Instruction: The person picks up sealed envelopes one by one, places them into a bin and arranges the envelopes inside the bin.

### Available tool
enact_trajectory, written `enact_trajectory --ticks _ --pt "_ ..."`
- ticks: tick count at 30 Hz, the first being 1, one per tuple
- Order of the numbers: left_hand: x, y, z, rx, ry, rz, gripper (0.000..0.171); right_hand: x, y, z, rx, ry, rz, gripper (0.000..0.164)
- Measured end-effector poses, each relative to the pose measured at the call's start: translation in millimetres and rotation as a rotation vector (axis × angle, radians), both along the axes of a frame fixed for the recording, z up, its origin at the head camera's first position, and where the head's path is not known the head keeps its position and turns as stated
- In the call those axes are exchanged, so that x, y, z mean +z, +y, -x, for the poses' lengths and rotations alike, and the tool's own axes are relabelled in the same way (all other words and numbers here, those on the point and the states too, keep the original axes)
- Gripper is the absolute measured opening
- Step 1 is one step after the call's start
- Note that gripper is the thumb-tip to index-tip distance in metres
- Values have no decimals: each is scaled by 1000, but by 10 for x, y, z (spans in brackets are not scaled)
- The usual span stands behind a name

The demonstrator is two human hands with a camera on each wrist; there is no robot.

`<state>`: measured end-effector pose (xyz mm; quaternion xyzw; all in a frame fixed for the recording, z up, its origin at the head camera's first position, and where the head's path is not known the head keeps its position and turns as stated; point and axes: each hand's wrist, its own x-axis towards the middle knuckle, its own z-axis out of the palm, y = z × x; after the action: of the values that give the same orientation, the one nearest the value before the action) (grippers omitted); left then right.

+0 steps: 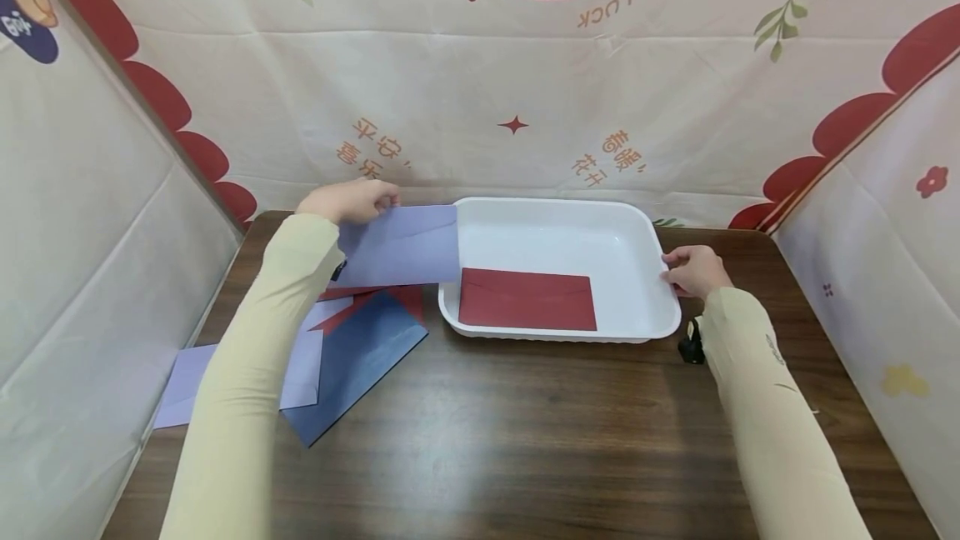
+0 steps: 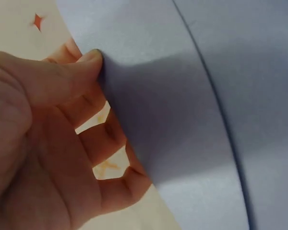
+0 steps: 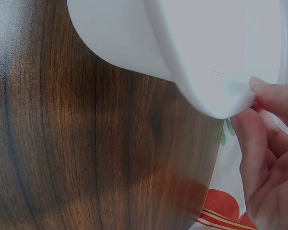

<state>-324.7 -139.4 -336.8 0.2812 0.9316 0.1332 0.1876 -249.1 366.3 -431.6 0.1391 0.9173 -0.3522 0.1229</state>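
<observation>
My left hand (image 1: 351, 201) pinches a lavender envelope (image 1: 401, 244) by its edge, thumb on one face and fingers behind, as the left wrist view shows. The envelope is held over the pile, and its right end reaches the left rim of a white tray (image 1: 555, 232). Inside the tray, a red envelope (image 1: 527, 300) lies flat along the front side. At the tray's right end, my right hand (image 1: 696, 270) grips the rim between thumb and fingers, seen close up in the right wrist view.
Left of the tray lies a loose pile: a dark blue envelope (image 1: 363, 365), lavender envelopes (image 1: 303, 369) and red ones (image 1: 408, 300), partly covered by my left sleeve. Printed cloth walls (image 1: 480, 107) enclose the brown wooden table (image 1: 525, 432) at the back and sides.
</observation>
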Motion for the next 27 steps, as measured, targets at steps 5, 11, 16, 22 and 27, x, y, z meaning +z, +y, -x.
enact_trajectory --ticks 5,11,16,22,27 --pt "17 261 24 -46 13 -2 28 -9 17 7 -5 -1 -1 42" --pt "-10 593 55 -68 -5 50 27 -24 39 16 -8 0 -3 42" --pt "-40 884 51 -117 -3 82 25 -43 47 25 -9 -1 2 42" --pt "-98 1233 -7 -235 -26 65 25 -69 49 32 -5 -14 10 43" --pt "-105 1424 -44 -278 -40 54 26 -52 48 34 2 -12 2 44"
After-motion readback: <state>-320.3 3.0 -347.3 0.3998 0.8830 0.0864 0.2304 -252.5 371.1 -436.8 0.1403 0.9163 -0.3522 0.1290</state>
